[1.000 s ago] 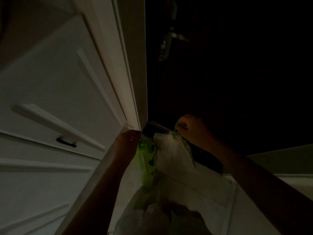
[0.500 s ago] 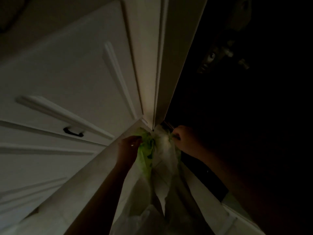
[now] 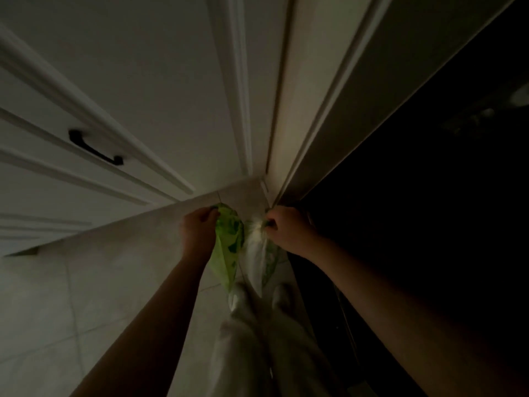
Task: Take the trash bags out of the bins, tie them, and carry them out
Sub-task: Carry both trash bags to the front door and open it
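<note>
My left hand (image 3: 197, 233) has its fingers clamped on the top of a green patterned plastic trash bag (image 3: 227, 247), and my right hand (image 3: 286, 232) pinches a translucent white plastic trash bag (image 3: 257, 259). Both hang just below my fingers, side by side, above the pale tiled floor (image 3: 86, 282), near a white panelled cabinet (image 3: 114, 96).

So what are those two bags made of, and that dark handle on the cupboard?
The green patterned bag in the left hand looks like thin plastic film: translucent and crumpled into folds. The whitish bag gripped by the right hand seems to be the same, slightly glossy where light catches it. The small black curved handle is probably metal with a matte finish, though the dim light leaves that open.
</note>
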A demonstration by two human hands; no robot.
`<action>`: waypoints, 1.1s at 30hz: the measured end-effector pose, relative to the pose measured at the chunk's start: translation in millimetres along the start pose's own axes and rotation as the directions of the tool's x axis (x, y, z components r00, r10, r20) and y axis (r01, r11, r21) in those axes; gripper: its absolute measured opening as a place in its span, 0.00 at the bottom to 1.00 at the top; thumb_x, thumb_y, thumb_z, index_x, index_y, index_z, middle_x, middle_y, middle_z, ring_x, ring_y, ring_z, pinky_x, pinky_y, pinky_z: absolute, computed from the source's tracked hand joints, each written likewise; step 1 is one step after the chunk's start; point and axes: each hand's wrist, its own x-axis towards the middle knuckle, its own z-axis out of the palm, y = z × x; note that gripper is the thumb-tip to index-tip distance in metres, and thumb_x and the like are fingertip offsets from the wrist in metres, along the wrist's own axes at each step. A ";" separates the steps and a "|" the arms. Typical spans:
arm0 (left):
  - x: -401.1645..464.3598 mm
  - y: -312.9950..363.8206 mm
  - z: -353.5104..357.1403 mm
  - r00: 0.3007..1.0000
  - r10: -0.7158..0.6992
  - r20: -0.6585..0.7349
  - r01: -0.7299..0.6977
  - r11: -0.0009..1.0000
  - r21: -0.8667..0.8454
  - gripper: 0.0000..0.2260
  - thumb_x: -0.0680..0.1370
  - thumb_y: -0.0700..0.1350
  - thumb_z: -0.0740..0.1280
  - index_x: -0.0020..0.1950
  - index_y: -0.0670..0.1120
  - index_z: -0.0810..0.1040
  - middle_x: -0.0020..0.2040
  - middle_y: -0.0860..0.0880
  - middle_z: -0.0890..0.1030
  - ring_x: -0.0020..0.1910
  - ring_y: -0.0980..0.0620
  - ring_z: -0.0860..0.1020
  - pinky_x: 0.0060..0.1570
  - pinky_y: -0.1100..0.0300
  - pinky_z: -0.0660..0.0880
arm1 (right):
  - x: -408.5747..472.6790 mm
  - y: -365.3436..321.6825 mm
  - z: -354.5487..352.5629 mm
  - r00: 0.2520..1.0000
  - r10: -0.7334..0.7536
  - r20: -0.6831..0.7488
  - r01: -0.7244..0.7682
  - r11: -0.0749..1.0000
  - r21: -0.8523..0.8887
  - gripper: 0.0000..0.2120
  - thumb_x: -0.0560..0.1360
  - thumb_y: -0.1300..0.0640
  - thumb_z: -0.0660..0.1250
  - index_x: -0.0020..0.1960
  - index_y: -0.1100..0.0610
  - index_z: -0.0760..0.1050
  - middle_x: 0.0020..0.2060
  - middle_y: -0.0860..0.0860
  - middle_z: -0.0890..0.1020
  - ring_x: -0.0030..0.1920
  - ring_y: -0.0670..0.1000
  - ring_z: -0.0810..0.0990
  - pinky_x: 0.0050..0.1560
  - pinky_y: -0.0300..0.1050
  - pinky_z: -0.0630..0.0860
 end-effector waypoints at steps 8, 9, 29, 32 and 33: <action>31.3 -62.0 52.1 0.995 -0.006 -0.103 0.003 1.000 -0.029 0.10 0.74 0.45 0.68 0.51 0.44 0.84 0.48 0.46 0.85 0.49 0.51 0.82 0.54 0.52 0.78 | 53.9 109.5 27.3 0.993 0.119 0.014 -0.118 0.993 -0.027 0.08 0.74 0.61 0.66 0.46 0.66 0.80 0.44 0.62 0.82 0.45 0.59 0.80 0.49 0.52 0.77; 33.2 -65.5 59.6 0.995 0.000 -0.097 -0.003 1.000 -0.030 0.09 0.74 0.45 0.68 0.51 0.44 0.84 0.48 0.46 0.85 0.48 0.50 0.82 0.53 0.52 0.78 | 60.8 122.6 27.6 0.989 0.149 -0.003 -0.149 0.989 -0.004 0.07 0.75 0.62 0.66 0.46 0.66 0.80 0.44 0.62 0.82 0.45 0.58 0.80 0.48 0.51 0.77; 97.8 -3.2 136.2 0.991 0.135 0.023 -0.136 0.989 0.053 0.10 0.76 0.42 0.67 0.52 0.39 0.83 0.45 0.43 0.84 0.44 0.50 0.80 0.48 0.57 0.76 | 120.9 203.2 -34.1 0.845 0.392 -0.364 -0.338 0.919 0.205 0.08 0.76 0.65 0.60 0.48 0.67 0.76 0.39 0.61 0.75 0.47 0.66 0.80 0.49 0.58 0.77; 102.0 4.5 143.2 0.981 0.184 0.059 -0.189 0.977 0.094 0.09 0.76 0.43 0.67 0.46 0.39 0.84 0.37 0.45 0.80 0.39 0.50 0.79 0.46 0.53 0.77 | 120.4 205.5 -37.8 0.838 0.397 -0.374 -0.334 0.916 0.223 0.07 0.76 0.65 0.60 0.47 0.67 0.76 0.39 0.62 0.75 0.45 0.63 0.80 0.46 0.55 0.76; 102.4 7.4 145.3 0.978 0.195 0.068 -0.201 0.975 0.098 0.09 0.76 0.43 0.67 0.46 0.39 0.84 0.37 0.46 0.80 0.38 0.51 0.78 0.45 0.52 0.77 | 119.8 205.8 -38.2 0.840 0.390 -0.376 -0.330 0.919 0.216 0.07 0.76 0.66 0.59 0.47 0.67 0.76 0.39 0.63 0.76 0.44 0.62 0.80 0.44 0.51 0.74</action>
